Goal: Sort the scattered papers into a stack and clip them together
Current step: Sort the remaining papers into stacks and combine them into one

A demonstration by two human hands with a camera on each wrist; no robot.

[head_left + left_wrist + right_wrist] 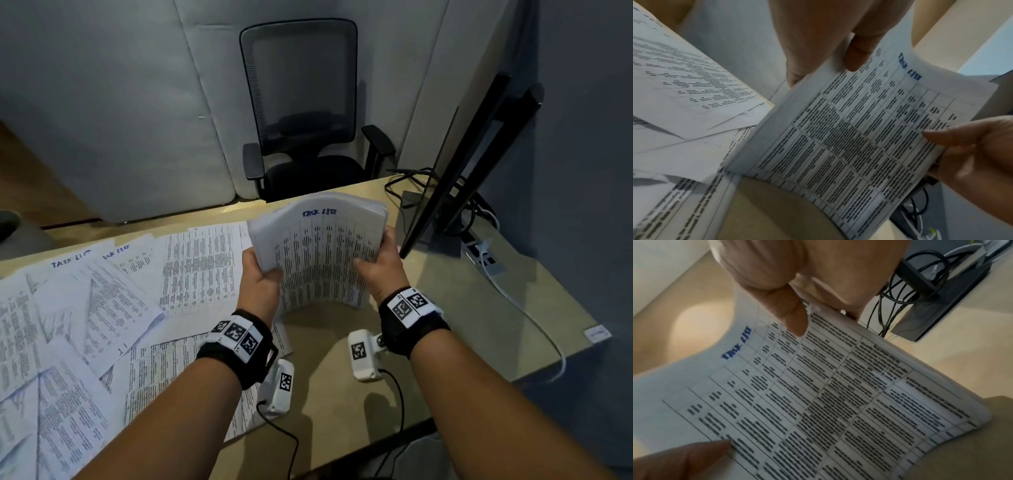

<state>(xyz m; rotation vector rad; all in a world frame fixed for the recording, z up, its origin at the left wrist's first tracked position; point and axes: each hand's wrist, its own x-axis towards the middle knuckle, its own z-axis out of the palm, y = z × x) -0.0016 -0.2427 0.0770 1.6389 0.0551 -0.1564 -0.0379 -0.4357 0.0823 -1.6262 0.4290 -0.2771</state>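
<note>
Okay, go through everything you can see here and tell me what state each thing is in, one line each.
paper stack: lifted off the desk, bowed upward, held at both side edges
left hand: grips the stack's left edge
right hand: grips the stack's right edge
loose sheets: lying scattered and overlapping on the desk, not yet gathered
monitor: upright, seen edge-on; screen not visible
office chair: unoccupied, behind the desk
</note>
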